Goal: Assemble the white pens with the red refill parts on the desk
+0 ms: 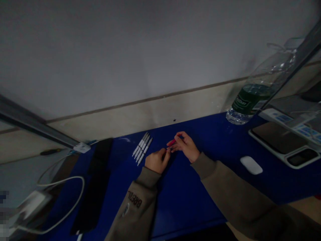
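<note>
Over the blue table (175,201), my right hand (188,147) has its fingers closed around a pink pen (172,142) that slants down to the left. Close by, my left hand (155,162) is closed in a pinch just below the pen. A small, partly pinkish piece shows at its fingertips, too small to name. The fingertips of both hands almost meet. Left of my left hand, several white pens (142,148) lie side by side in a slanting row, with grey tips pointing toward the wall.
A large clear bottle (254,95) with a green label stands at the right back. Nearer are a white mouse (251,165) and a white scale-like device (281,139). Black flat objects (92,197) and a white cable (84,187) lie at left. The wall (140,113) borders the table's back.
</note>
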A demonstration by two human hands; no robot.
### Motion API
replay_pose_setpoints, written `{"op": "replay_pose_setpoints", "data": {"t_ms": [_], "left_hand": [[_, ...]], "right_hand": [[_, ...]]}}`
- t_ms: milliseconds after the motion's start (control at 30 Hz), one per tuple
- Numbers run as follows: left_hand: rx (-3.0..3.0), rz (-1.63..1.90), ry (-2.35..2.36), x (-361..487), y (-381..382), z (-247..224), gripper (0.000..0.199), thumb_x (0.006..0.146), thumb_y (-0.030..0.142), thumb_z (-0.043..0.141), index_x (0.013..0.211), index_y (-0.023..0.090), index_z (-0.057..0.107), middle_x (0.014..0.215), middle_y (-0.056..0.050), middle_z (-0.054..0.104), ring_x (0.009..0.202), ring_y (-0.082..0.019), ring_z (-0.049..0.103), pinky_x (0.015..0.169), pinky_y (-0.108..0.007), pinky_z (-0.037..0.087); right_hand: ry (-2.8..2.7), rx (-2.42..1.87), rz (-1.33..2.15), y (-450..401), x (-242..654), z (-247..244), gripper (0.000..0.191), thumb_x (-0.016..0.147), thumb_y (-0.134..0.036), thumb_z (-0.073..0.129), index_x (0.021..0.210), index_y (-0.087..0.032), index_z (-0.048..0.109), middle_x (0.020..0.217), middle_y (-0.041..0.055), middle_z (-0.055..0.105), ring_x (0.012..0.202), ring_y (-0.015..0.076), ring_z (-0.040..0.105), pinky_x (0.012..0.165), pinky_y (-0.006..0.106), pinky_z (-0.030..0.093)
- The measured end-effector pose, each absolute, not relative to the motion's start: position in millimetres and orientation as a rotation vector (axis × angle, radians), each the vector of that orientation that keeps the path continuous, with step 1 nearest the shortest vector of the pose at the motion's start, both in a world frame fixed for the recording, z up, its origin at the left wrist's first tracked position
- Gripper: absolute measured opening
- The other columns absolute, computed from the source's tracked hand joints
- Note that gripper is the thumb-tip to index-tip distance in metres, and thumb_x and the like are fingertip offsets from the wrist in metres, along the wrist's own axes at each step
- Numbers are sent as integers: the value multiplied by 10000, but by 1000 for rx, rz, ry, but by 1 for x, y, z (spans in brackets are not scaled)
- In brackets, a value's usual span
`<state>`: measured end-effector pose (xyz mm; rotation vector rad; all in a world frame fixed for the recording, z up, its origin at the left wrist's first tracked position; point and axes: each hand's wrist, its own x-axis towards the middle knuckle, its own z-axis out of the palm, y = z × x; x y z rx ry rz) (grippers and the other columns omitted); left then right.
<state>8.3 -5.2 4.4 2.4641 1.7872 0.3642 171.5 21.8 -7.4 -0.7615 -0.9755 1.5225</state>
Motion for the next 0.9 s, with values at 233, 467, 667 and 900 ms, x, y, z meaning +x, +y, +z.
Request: {"op": "replay_pose_setpoints", "data": {"t_ms": [233, 467, 667, 900], "left_hand": [[2481, 373, 1776, 8, -5, 4, 440, 953, 473, 314, 823, 198, 632, 686, -42, 664, 580, -147, 591, 490, -260, 251], [2452, 417, 1832, 8, -5, 4, 447, 947, 483, 326, 754, 196, 609, 641, -36, 641, 559, -140, 572, 490, -260, 224], [2432, 447, 1906, 7, -5, 3, 452, 945, 489, 331, 717, 197, 590, 612, -24, 617, 540, -135, 557, 490, -260, 207], [2419, 435, 1900, 8, -5, 4, 461, 946, 496, 320, 712, 198, 583, 597, -20, 608, 523, -129, 545, 482, -262, 197]], "right_hand": [[-965, -780, 1557, 20, 168, -6, 328, 837, -468, 591, 945, -238, 383, 756, 38, 727, 646, 188, 711, 601, 317, 574], [-960, -801, 1562, 22, 171, -8, 347, 815, -467, 624, 943, -231, 404, 698, 25, 706, 625, 197, 709, 577, 320, 581], [-911, -844, 1517, 24, 171, -8, 345, 813, -476, 621, 933, -226, 417, 681, 27, 702, 639, 208, 714, 598, 340, 589], [-1040, -881, 1474, 28, 173, -16, 313, 797, -453, 639, 903, -195, 497, 712, 39, 702, 664, 193, 712, 616, 316, 575]]}}
